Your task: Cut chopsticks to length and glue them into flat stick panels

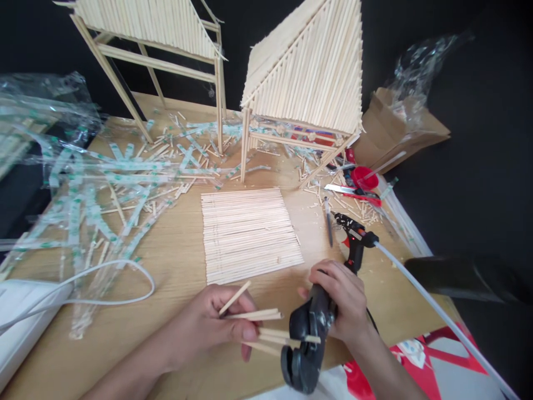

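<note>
My left hand [227,316] is closed around several thin wooden sticks [258,315], which fan out past my fingertips at different angles. My right hand [339,294] grips a black handheld cutter [310,344] with rounded jaws pointing down toward me. One stick end reaches across the cutter's jaw; whether the blade touches it I cannot tell. Beyond my hands, a flat panel of sticks [250,233] laid side by side rests on the table, with pencil-like marks near its left edge. A hot glue gun [353,239] with a lit red light lies just past my right hand.
Two stick-built frames with sloped roofs, a left one [154,53] and a right one [300,72], stand at the back. Plastic wrappers [125,166] and stick offcuts litter the left. Rightward are a pen [328,222], utility knife [353,192], red cup [364,178] and white cord [428,300].
</note>
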A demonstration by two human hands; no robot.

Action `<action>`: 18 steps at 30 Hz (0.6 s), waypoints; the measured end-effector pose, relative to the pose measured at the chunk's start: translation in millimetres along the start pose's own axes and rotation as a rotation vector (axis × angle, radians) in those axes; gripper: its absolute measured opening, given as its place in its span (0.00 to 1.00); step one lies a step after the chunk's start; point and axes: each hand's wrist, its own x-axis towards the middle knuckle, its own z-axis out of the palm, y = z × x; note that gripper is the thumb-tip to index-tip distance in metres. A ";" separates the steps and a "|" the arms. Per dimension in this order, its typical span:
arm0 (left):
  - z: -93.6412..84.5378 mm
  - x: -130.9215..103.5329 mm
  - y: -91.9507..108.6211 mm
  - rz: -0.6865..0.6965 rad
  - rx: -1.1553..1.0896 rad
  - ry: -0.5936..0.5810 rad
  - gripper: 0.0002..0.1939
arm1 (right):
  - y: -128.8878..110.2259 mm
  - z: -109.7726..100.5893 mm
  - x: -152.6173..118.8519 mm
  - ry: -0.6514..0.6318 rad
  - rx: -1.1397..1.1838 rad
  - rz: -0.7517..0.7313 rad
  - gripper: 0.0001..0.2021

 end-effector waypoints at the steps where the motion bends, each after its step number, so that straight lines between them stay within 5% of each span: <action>1: 0.5 0.3 -1.0 0.000 -0.012 0.002 0.14 | 0.5 1.3 0.7 0.008 -0.008 0.005 0.12; 8: 6.0 5.0 6.8 -0.042 0.057 0.186 0.19 | 6.7 12.1 -2.0 -0.048 -0.019 0.115 0.04; 11: 7.5 4.8 10.1 0.070 0.267 0.420 0.17 | 1.9 15.7 0.7 -0.071 0.060 0.429 0.03; 15: 4.4 0.1 2.9 0.335 0.719 0.639 0.10 | -15.9 16.1 14.9 0.028 0.570 0.977 0.12; 18: 0.3 -3.6 -7.3 0.589 1.029 0.670 0.15 | -32.3 15.0 29.2 0.072 0.802 1.063 0.14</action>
